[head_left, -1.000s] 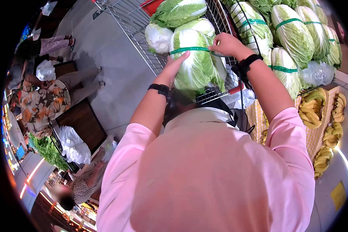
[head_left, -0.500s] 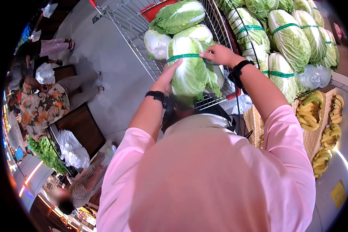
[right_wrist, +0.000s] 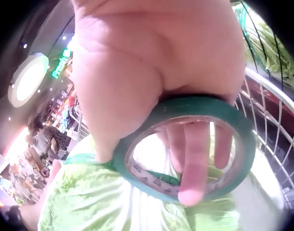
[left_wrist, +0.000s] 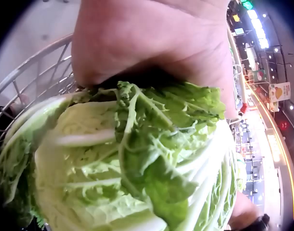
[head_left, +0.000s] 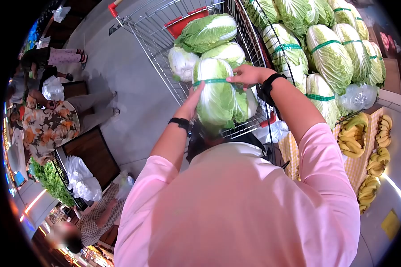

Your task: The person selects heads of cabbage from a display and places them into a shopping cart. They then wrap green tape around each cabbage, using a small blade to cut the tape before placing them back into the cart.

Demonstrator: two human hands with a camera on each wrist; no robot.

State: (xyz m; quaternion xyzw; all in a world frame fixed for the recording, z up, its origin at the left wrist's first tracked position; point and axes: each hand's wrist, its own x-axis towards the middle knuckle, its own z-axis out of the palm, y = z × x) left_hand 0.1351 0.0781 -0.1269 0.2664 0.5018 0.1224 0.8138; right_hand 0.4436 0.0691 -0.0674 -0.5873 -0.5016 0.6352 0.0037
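Note:
In the head view, a cabbage (head_left: 214, 100) with a green tape band (head_left: 214, 81) across it lies in the shopping cart (head_left: 158, 60). My left hand (head_left: 191, 102) grips its left side, thumb on the band; the other fingers are hidden. The left wrist view shows that hand (left_wrist: 156, 43) against the leafy end of the cabbage (left_wrist: 89, 168). At the band's right end is my right hand (head_left: 251, 75). In the right wrist view this hand (right_wrist: 161, 62) holds a green tape roll (right_wrist: 245, 139), several fingers through its ring, thumb at the tape by the cabbage (right_wrist: 99, 197).
More cabbages (head_left: 209, 33) lie deeper in the cart, in front of its red panel (head_left: 185, 22). To the right are a stack of banded cabbages (head_left: 329, 51), a plastic bag (head_left: 358, 97) and bananas (head_left: 354, 133). Several people stand at the left, one in a flowered shirt (head_left: 49, 124).
The cart, cabbage and both hands sit lower in the head view than before. My right hand has come slightly left, closer to my left thumb, and the tape between them looks shorter.

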